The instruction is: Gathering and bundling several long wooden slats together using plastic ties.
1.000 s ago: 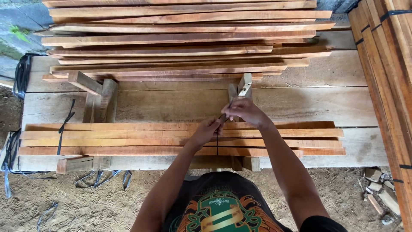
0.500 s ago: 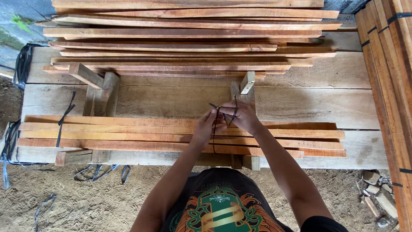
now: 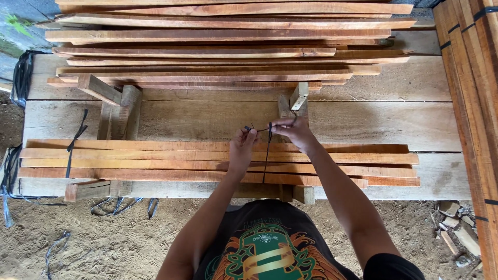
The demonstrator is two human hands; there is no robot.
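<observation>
A thin black strap (image 3: 267, 150) runs across a bundle of long wooden slats (image 3: 155, 162) that lies on the plank surface (image 3: 207, 119), and its two ends come up above the far edge of the bundle. The left hand (image 3: 243, 147) pinches one end between its fingertips, and the right hand (image 3: 291, 129) is closed on the other end; the short piece between them is pulled straight. Another black strap (image 3: 72, 148) goes around the bundle near its left end. Behind the hands, a bigger pile of slats (image 3: 233, 46) rests on the same surface. More bound slats (image 3: 474, 103) stand at the right.
</observation>
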